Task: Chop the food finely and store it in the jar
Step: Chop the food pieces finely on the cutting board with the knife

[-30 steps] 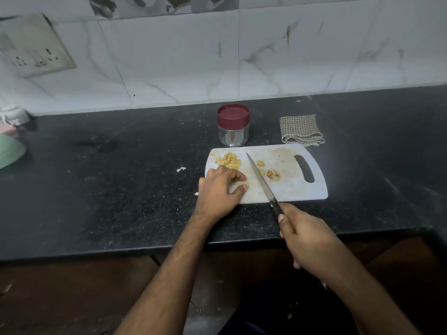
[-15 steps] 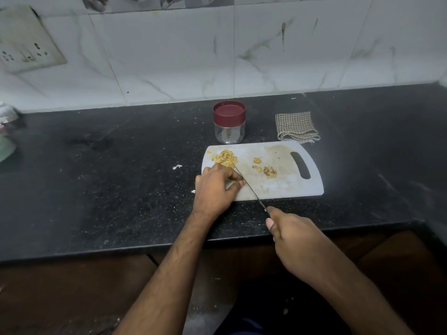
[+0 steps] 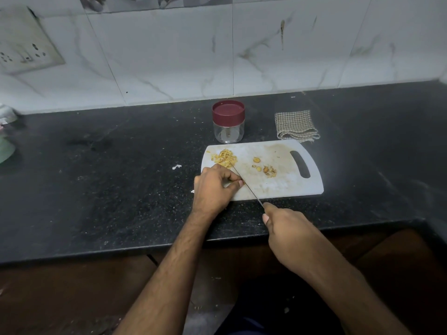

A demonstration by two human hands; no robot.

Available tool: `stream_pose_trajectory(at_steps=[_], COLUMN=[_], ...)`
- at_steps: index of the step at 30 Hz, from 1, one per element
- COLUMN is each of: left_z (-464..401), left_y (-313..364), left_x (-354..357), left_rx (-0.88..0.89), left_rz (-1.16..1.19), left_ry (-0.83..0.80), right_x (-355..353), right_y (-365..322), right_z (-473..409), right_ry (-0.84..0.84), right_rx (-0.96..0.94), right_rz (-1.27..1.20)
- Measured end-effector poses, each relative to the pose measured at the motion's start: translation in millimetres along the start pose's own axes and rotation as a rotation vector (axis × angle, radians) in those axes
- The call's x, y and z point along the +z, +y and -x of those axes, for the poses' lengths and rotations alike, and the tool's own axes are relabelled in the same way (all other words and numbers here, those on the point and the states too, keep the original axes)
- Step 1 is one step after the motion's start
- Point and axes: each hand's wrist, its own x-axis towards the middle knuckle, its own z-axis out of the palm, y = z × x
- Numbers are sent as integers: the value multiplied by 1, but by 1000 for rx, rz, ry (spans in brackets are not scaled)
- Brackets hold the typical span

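- A clear jar point(image 3: 228, 131) with a dark red screw lid point(image 3: 228, 111) stands upright on the black counter point(image 3: 121, 189), just behind the far edge of the cutting board point(image 3: 285, 184). The lid is on, and through the clear wall the jar looks nearly empty; I cannot tell if the small speck inside is food or a reflection.
- A pale green bowl point(image 3: 4, 149) shows partly at the left edge of the frame; its contents are out of sight.
- The white cutting board lies flat near the counter's front edge, its handle slot at the right end, its surface stained yellowish.
- A heap of finely chopped yellow food point(image 3: 225, 159) sits at the board's far left corner. Further right lie a few larger brownish-yellow pieces point(image 3: 264, 167), loosely scattered and apart from the heap.
- The left hand point(image 3: 214, 187) rests on the board's near left corner, its fingers curled under with the fingertips tucked against the blade side; what it pinches there is hidden.
- The right hand point(image 3: 287, 234) grips the handle of a knife point(image 3: 244, 183), fingers wrapped round it. The thin blade runs diagonally across the board, its tip reaching the chopped heap.
- A folded checked cloth point(image 3: 296, 126) lies behind the board's right end, right of the jar.
- A switch plate point(image 3: 26, 52) sits on the tiled wall at the upper left.
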Motion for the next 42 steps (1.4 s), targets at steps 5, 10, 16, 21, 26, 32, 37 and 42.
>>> stream_pose_trajectory(at_steps=[5, 10, 16, 21, 26, 32, 37, 42], left_z=[2, -1, -1, -3, -4, -3, -4, -3], left_y=[1, -2, -5, -8, -8, -7, -11, -9], left_x=[-1, 0, 2, 2, 4, 4, 5, 4], left_rx=[11, 7, 8, 0, -31, -34, -23, -15], left_rz=[13, 30, 60, 87, 102, 136, 157, 153], left_ry=[6, 4, -5, -11, -3, 5, 19, 5], right_x=[-4, -4, -6, -5, -1, -5, -3, -7], right_y=[1, 0, -3, 0, -2, 0, 4, 0], right_z=[1, 11, 0, 10, 6, 3, 10, -1], right_ry=[-9, 3, -27, -13, -9, -14, -4, -13], right_rx=[-9, -3, 7, -9, -6, -16, -4, -1], right_rz=[7, -9, -47, -14, -22, -17, -14, -29])
